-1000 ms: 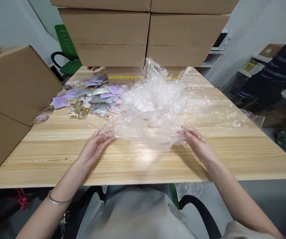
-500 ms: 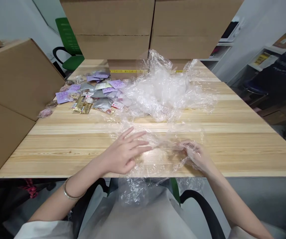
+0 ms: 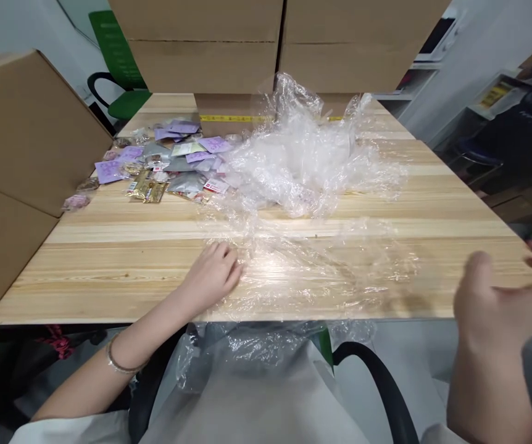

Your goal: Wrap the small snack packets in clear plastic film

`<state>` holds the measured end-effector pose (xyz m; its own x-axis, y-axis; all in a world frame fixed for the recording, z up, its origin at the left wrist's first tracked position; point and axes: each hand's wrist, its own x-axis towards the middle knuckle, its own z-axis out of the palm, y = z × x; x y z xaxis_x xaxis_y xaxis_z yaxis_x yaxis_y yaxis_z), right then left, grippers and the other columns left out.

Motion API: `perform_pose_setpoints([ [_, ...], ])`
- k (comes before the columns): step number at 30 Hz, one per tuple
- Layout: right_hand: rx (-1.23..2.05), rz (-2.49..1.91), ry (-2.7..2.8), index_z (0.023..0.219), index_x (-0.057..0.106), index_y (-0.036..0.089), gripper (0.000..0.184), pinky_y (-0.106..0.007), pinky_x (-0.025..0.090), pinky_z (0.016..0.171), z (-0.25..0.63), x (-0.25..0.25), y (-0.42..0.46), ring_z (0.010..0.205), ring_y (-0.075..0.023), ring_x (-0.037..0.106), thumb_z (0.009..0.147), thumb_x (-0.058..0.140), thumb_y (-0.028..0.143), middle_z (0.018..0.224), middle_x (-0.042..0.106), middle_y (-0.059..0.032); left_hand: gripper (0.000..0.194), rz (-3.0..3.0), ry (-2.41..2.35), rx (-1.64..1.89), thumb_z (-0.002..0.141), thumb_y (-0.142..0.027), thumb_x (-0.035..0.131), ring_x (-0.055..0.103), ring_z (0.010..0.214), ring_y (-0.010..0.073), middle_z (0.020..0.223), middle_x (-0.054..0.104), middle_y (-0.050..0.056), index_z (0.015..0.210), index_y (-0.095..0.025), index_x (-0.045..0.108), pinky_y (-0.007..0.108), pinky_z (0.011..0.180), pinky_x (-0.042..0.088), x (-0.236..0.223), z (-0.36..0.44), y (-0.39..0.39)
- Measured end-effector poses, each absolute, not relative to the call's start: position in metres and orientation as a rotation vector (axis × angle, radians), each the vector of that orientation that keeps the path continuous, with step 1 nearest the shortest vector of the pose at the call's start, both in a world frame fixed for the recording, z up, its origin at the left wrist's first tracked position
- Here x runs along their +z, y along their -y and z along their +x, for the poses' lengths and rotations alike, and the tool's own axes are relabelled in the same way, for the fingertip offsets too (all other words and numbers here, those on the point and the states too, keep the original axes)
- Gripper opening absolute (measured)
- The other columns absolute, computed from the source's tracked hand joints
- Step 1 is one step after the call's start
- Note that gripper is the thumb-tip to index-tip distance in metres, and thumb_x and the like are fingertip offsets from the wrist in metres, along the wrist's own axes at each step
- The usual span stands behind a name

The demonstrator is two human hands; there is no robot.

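Note:
A thin sheet of clear plastic film lies crinkled over the front of the wooden table and hangs past its near edge toward my lap. My left hand rests at the film's left edge, its fingers curled closed on it; the fingertips are partly hidden. Off to the right, my right hand is lifted near the table's corner, blurred, with thumb and fingers apart and nothing visible in it. A large heap of crumpled clear plastic stands further back on the table.
Left of the heap lie several small packets, among them purple packets, gold packets and grey packets. Big cardboard boxes hang over the far side; another cardboard box borders the left. A green chair stands behind.
My right hand has let go of the film and swung out to the right, opening. My left hand has moved slightly left and its spread fingers have curled. The film now lies flatter.

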<state>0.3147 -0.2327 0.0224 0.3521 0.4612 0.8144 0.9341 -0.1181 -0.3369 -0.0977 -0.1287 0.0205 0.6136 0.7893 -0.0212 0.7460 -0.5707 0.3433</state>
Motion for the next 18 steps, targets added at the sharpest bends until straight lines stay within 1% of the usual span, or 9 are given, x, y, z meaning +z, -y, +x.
perform_pose_setpoints([
  [2, -0.493, -1.597, 1.825, 0.133, 0.051, 0.022, 0.055, -0.052, 0.048, 0.095, 0.271, 0.037, 0.215, 0.112, -0.0337, 0.059, 0.083, 0.065, 0.039, 0.120, 0.062, -0.0157, 0.039, 2.495, -1.311, 0.292, 0.097, -0.044, 0.046, 0.051, 0.117, 0.0362, 0.122, 0.057, 0.019, 0.115, -0.012, 0.060, 0.053, 0.099, 0.042, 0.009, -0.089, 0.130],
  [3, -0.323, -1.563, 2.079, 0.139, 0.047, 0.018, 0.060, -0.052, 0.046, 0.099, 0.247, 0.038, 0.203, 0.118, -0.0350, 0.057, 0.087, 0.061, 0.045, 0.127, 0.061, -0.0188, 0.049, 2.487, -1.294, 0.306, 0.096, -0.049, 0.048, 0.043, 0.129, 0.0395, 0.136, 0.050, 0.022, 0.127, -0.012, 0.055, 0.056, 0.107, 0.036, 0.002, -0.087, 0.130],
  [5, -0.129, -1.523, 2.398, 0.144, 0.043, 0.011, 0.070, -0.052, 0.047, 0.099, 0.207, 0.031, 0.175, 0.122, -0.0376, 0.056, 0.090, 0.054, 0.055, 0.134, 0.058, -0.0227, 0.067, 2.496, -1.223, 0.284, 0.092, -0.059, 0.051, 0.023, 0.145, 0.0433, 0.154, 0.034, 0.020, 0.144, -0.016, 0.043, 0.061, 0.117, 0.020, -0.013, -0.084, 0.128],
  [6, -0.021, -1.555, 2.490, 0.141, 0.047, 0.012, 0.065, -0.049, 0.050, 0.093, 0.194, 0.025, 0.160, 0.113, -0.0355, 0.062, 0.093, 0.049, 0.055, 0.126, 0.065, -0.0205, 0.072, 2.509, -1.188, 0.260, 0.091, -0.062, 0.052, 0.016, 0.148, 0.0438, 0.159, 0.030, 0.018, 0.148, -0.020, 0.039, 0.063, 0.118, 0.012, -0.020, -0.085, 0.127],
  [9, 0.190, -1.954, 2.448, 0.111, 0.068, 0.015, 0.051, -0.041, 0.052, 0.068, 0.196, 0.009, 0.125, 0.073, -0.0276, 0.069, 0.102, 0.028, 0.044, 0.083, 0.073, -0.0133, 0.073, 2.567, -1.110, 0.209, 0.089, -0.066, 0.053, 0.006, 0.151, 0.0435, 0.163, 0.024, 0.010, 0.151, -0.032, 0.035, 0.068, 0.117, -0.001, -0.032, -0.094, 0.122],
  [11, 0.178, -2.296, 2.266, 0.088, 0.071, 0.014, 0.053, -0.040, 0.049, 0.060, 0.220, 0.010, 0.114, 0.064, -0.0277, 0.067, 0.102, 0.026, 0.038, 0.070, 0.070, -0.0145, 0.071, 2.608, -1.056, 0.165, 0.089, -0.067, 0.052, 0.004, 0.151, 0.0432, 0.166, 0.019, 0.006, 0.152, -0.039, 0.034, 0.070, 0.116, -0.003, -0.033, -0.102, 0.119],
  [14, -0.201, -2.476, 1.931, 0.082, 0.070, 0.011, 0.042, -0.045, 0.049, 0.062, 0.246, 0.026, 0.120, 0.073, -0.0342, 0.067, 0.097, 0.038, 0.033, 0.075, 0.069, -0.0214, 0.070, 2.655, -0.960, 0.104, 0.089, -0.069, 0.049, 0.001, 0.152, 0.0428, 0.167, 0.011, 0.002, 0.152, -0.045, 0.030, 0.070, 0.115, -0.004, -0.029, -0.111, 0.114],
  [16, -0.421, -2.199, 1.821, 0.092, 0.071, 0.011, 0.039, -0.049, 0.050, 0.071, 0.237, 0.035, 0.137, 0.085, -0.0352, 0.066, 0.097, 0.038, 0.031, 0.086, 0.069, -0.0223, 0.070, 2.678, -0.904, 0.085, 0.089, -0.071, 0.048, 0.000, 0.152, 0.0423, 0.167, 0.010, 0.001, 0.152, -0.047, 0.030, 0.069, 0.116, -0.005, -0.026, -0.112, 0.109],
  [18, -0.225, -1.790, 1.967, 0.102, 0.071, 0.015, 0.039, -0.047, 0.053, 0.079, 0.208, 0.035, 0.159, 0.092, -0.0304, 0.067, 0.099, 0.035, 0.031, 0.093, 0.071, -0.0174, 0.071, 2.696, -0.875, 0.075, 0.088, -0.072, 0.048, 0.002, 0.152, 0.0420, 0.167, 0.011, 0.002, 0.151, -0.047, 0.031, 0.068, 0.116, -0.005, -0.025, -0.110, 0.103],
])
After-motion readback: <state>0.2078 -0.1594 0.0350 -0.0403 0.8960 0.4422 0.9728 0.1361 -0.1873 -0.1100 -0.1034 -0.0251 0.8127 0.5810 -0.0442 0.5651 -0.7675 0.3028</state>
